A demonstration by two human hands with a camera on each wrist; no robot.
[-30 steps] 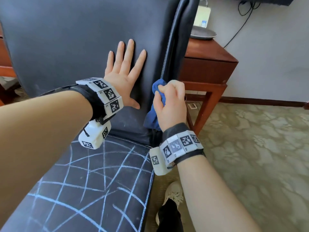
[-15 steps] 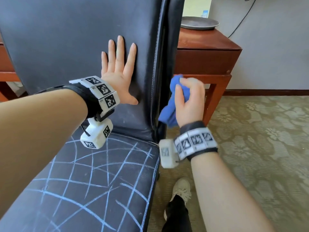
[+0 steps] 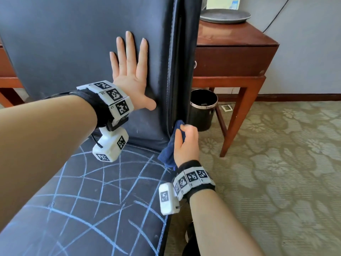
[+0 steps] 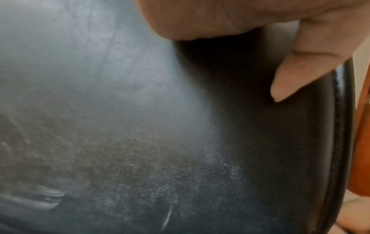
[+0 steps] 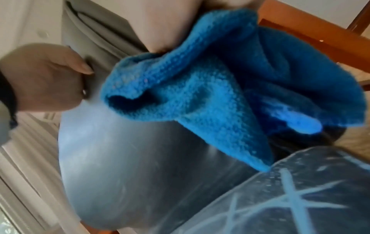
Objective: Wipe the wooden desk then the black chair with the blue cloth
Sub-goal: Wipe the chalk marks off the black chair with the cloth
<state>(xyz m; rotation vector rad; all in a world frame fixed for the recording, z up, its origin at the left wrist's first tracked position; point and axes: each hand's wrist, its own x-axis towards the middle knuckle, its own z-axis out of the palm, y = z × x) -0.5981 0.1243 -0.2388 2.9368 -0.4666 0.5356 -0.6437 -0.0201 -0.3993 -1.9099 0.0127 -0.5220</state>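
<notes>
The black chair (image 3: 77,43) fills the left of the head view, its seat (image 3: 88,209) crossed with pale chalk lines. My left hand (image 3: 129,71) presses flat on the backrest with straight, spread fingers; its thumb (image 4: 288,79) shows against the leather (image 4: 140,126) in the left wrist view. My right hand (image 3: 186,143) grips the bunched blue cloth (image 3: 170,150) against the lower right edge of the backrest, just above the seat corner. The cloth (image 5: 210,95) hangs down toward the chalked seat (image 5: 300,205) in the right wrist view. The wooden desk (image 3: 236,50) stands behind the chair at right.
A grey round tray (image 3: 225,15) lies on the desk top. A black waste bin (image 3: 203,109) stands under the desk beside the chair. Patterned carpet (image 3: 276,172) spreads to the right. A cable (image 3: 276,13) runs down the wall.
My right hand has slid the cloth down the backrest's right edge to near the seat. The left hand stays flat on the backrest.
</notes>
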